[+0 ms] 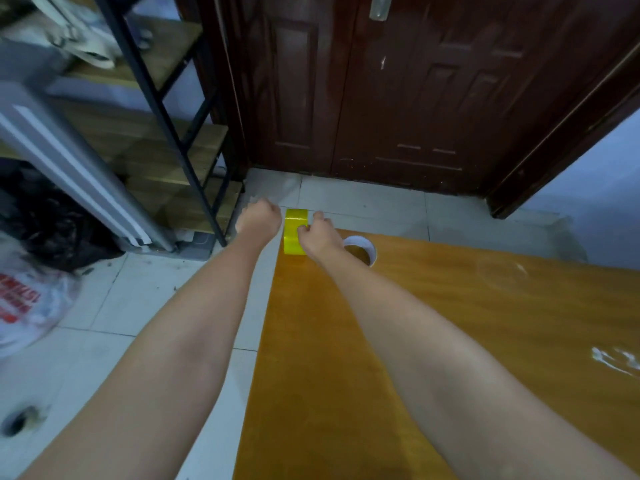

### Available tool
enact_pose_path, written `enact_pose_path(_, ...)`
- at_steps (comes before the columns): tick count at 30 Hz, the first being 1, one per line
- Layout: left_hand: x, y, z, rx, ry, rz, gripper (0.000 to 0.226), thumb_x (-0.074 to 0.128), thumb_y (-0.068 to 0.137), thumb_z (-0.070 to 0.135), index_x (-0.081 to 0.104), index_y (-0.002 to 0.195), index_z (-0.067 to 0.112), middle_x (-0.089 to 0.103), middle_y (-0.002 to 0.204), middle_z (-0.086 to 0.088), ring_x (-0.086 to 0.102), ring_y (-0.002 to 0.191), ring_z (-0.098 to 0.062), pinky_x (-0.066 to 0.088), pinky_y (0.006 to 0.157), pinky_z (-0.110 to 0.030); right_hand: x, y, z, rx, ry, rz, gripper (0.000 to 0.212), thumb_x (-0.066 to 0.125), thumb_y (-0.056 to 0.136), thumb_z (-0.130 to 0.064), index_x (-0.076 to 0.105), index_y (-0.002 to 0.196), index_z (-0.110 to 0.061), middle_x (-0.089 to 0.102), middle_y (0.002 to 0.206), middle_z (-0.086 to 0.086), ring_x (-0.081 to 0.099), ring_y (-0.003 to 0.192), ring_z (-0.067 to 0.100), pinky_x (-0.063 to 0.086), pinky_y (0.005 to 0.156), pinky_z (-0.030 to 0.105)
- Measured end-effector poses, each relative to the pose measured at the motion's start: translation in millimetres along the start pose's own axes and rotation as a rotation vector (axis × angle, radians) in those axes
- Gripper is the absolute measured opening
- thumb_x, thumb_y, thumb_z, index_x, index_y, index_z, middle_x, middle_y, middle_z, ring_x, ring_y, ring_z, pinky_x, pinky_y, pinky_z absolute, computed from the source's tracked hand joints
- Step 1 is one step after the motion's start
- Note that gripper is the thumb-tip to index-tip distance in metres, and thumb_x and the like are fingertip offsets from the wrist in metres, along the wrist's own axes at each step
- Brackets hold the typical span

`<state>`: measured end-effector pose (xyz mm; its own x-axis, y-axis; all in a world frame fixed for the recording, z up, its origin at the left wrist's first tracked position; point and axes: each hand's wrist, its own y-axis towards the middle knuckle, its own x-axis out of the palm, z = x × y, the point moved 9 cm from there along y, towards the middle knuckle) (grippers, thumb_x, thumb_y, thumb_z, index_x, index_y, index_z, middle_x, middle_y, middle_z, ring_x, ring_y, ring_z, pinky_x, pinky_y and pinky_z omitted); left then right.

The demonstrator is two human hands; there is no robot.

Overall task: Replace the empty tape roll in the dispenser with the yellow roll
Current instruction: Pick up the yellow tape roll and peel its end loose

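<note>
At the far corner of a glossy orange-brown wooden bench, the right hand grips a bright yellow tape roll; the left hand looks clenched beside it. An empty white cardboard core lies just right. No dispenser shows; seemingly, finding it comes next.

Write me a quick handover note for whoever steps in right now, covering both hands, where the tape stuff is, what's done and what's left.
Left hand: fingers curled, at the left side of the yellow roll; whether it grips the roll is hidden.
Right hand: pinches the yellow roll from the right.
The yellow roll is at the far left corner of the wooden table.
The white empty core lies on the table just right of the right hand.
The dispenser cannot be made out in this view.
Done: the empty core appears to be out.
Left: mount the yellow roll in the dispenser.
</note>
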<state>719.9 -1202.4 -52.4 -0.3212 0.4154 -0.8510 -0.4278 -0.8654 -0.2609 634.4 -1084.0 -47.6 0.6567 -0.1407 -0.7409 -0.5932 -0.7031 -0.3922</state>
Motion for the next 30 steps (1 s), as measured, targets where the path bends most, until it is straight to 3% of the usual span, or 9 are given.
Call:
enact_pose_path(3,22,-1,-30,-0.117,-0.127,-0.127,0.038,0.032,0.099,0.015,0.053,0.121,-0.008,0.054,0.129,-0.027,0.051,0.120,-0.039,0.042,0.096,-0.038,10,4,-4,0.029,0.022,-0.013,0.056,0.037,0.099,-0.029,0.023,0.146,-0.003,0.039,0.142,0.021,0.049,0.123,0.039,0.044,0.094,0.040)
enact_pose_path(6,32,-3,-43,-0.190,-0.209,-0.175,0.036,0.033,0.100,0.010,0.052,0.122,-0.010,0.053,0.130,-0.027,0.051,0.121,-0.038,0.042,0.096,-0.037,15,9,-7,0.052,0.084,-0.001,0.058,0.040,0.099,-0.034,0.025,0.144,-0.002,0.043,0.140,0.020,0.050,0.123,0.037,0.044,0.093,0.040)
enact_pose_path(10,42,3,-46,-0.195,-0.383,-0.211,0.038,0.038,0.099,0.018,0.057,0.120,-0.008,0.059,0.123,-0.026,0.055,0.117,-0.040,0.045,0.094,-0.037,22,15,-6,0.097,0.111,0.047,0.062,0.049,0.094,-0.042,0.028,0.139,-0.004,0.055,0.128,0.016,0.058,0.112,0.034,0.046,0.076,0.038)
enact_pose_path(14,61,13,-48,-0.226,-0.501,-0.259,0.037,0.038,0.096,0.018,0.057,0.117,-0.007,0.063,0.113,-0.029,0.059,0.088,-0.034,0.045,0.076,-0.038,21,17,-5,0.103,0.060,0.123,0.061,0.056,0.090,-0.045,0.036,0.132,-0.007,0.064,0.112,0.011,0.064,0.102,0.030,0.050,0.074,0.037)
enact_pose_path(17,71,18,-46,-0.257,-0.553,-0.275,0.034,0.040,0.095,0.016,0.057,0.109,-0.009,0.059,0.088,-0.022,0.052,0.076,-0.029,0.042,0.069,-0.035,14,15,4,0.103,0.118,0.210,0.055,0.060,0.084,-0.049,0.049,0.122,-0.010,0.068,0.104,0.008,0.065,0.098,0.028,0.049,0.072,0.033)
enact_pose_path(21,75,21,-45,-0.295,-0.529,-0.247,0.023,0.040,0.093,0.015,0.056,0.087,0.000,0.062,0.095,-0.024,0.057,0.083,-0.031,0.047,0.077,-0.038,10,14,16,0.106,0.248,0.235,0.045,0.065,0.081,-0.043,0.056,0.112,-0.011,0.068,0.101,0.006,0.064,0.095,0.027,0.044,0.070,0.029)
enact_pose_path(25,65,28,-37,-0.245,-0.275,-0.120,0.034,0.041,0.096,0.018,0.062,0.110,-0.004,0.064,0.115,-0.022,0.060,0.106,-0.037,0.046,0.081,-0.036,11,13,22,0.111,0.320,0.253,0.044,0.067,0.079,-0.040,0.057,0.112,-0.013,0.068,0.098,0.005,0.063,0.092,0.024,0.043,0.071,0.029)
enact_pose_path(30,71,28,-22,-0.290,-0.238,-0.165,0.041,0.040,0.099,0.026,0.056,0.118,-0.005,0.060,0.122,-0.022,0.056,0.115,-0.037,0.046,0.092,-0.040,12,18,33,0.184,0.426,0.252,0.039,0.067,0.074,-0.045,0.060,0.100,-0.016,0.066,0.086,0.001,0.065,0.087,0.025,0.049,0.072,0.034)
